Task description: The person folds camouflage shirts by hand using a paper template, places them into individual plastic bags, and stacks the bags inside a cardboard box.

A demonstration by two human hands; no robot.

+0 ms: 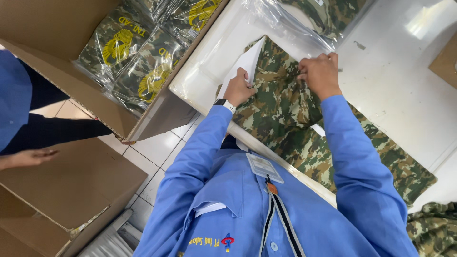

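Observation:
A green camouflage garment (285,119) lies on the white table (395,81), hanging over its near edge. My left hand (238,88) presses a white paper sheet (245,64) against the garment's left side. My right hand (321,74) pinches the garment's far edge, right by the mouth of a clear plastic bag (281,24). The bag stretches away across the table, and how far the garment reaches into it I cannot tell. Both arms wear blue sleeves; a watch sits on my left wrist.
An open cardboard box (143,119) at the left holds bagged camouflage garments (138,52) with yellow emblems. Another person's hand (31,157) hovers over a closed carton (66,190) at lower left. More camouflage cloth (433,228) lies at lower right, and another bagged one (333,12) at the top.

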